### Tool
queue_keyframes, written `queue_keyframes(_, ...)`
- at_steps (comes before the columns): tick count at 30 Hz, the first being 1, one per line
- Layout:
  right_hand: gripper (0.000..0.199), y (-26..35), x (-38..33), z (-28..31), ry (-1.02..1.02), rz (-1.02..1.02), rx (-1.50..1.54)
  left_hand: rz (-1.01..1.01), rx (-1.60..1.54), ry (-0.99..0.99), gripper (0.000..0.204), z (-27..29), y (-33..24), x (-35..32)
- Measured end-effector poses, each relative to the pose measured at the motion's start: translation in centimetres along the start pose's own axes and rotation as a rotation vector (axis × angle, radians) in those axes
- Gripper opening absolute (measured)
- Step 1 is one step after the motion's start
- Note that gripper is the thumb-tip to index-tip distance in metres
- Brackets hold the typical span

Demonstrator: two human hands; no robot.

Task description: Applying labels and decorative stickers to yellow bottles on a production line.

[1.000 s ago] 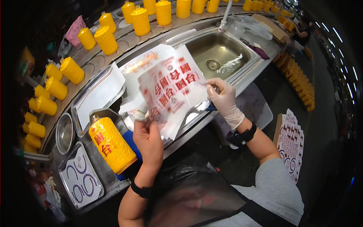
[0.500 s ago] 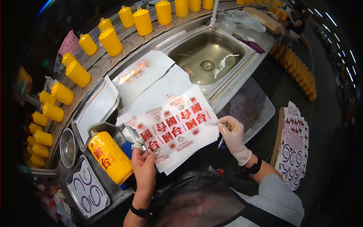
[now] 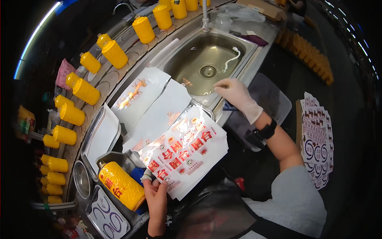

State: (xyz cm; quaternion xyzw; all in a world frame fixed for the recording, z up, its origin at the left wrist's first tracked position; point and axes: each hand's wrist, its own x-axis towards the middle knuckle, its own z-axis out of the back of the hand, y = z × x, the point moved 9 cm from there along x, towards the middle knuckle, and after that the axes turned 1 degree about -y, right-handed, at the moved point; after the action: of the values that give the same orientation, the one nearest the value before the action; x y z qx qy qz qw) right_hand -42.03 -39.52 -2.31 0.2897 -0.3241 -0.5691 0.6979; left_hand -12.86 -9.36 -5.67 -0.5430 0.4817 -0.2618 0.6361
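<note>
My left hand (image 3: 156, 196), its thumb or fingertip wrapped in white, pinches the near left corner of a stack of decal sheets (image 3: 217, 145) printed with red characters and small round emblems. Lifted off the sheets, my gloved right hand (image 3: 234, 93) is over the sink's near edge with its fingers curled together. A dark blue piece (image 3: 229, 106) shows below those fingers, its kind unclear. Left of my left hand a yellow textured bottle (image 3: 121, 185) with red characters on its side lies tilted on a blue support (image 3: 138, 174).
A steel sink (image 3: 191, 65) holds shallow water. Yellow bottles (image 3: 86, 91) line the curved conveyor. White sheets (image 3: 159, 107), a round metal bowl (image 3: 81, 179) and a tray of purple-patterned decals (image 3: 107, 211) lie around. More printed sheets (image 3: 316, 139) stand at right; a translucent bin (image 3: 274, 97) is below.
My right hand has let go of the sheets' right edge and moved up toward the sink. The sheets have tilted slightly in my left hand. The view has shifted, and the conveyor bottles have moved.
</note>
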Motion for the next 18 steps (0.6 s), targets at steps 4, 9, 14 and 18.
queue_keyframes(4, 0.037, -1.7, 9.2, -4.9, 0.178, -0.016, -0.183, 0.09, 0.109, -0.004, 0.075, -0.1, -0.9, -0.7)
queue_keyframes(9, 0.049, -0.7, 13.9, -11.8, 0.394, -0.123, -0.508, 0.126, 0.136, -0.023, 0.077, 0.8, -0.5, -0.9)
queue_keyframes(14, 0.037, -1.7, 15.4, -16.4, 0.517, -0.13, -0.547, 0.151, 0.193, 0.071, 0.055, 0.1, -0.3, -0.7)
queue_keyframes(18, 0.026, -1.8, 15.1, -14.2, 0.463, -0.101, -0.372, 0.207, 0.195, 0.093, 0.049, 0.4, 0.2, -0.5)
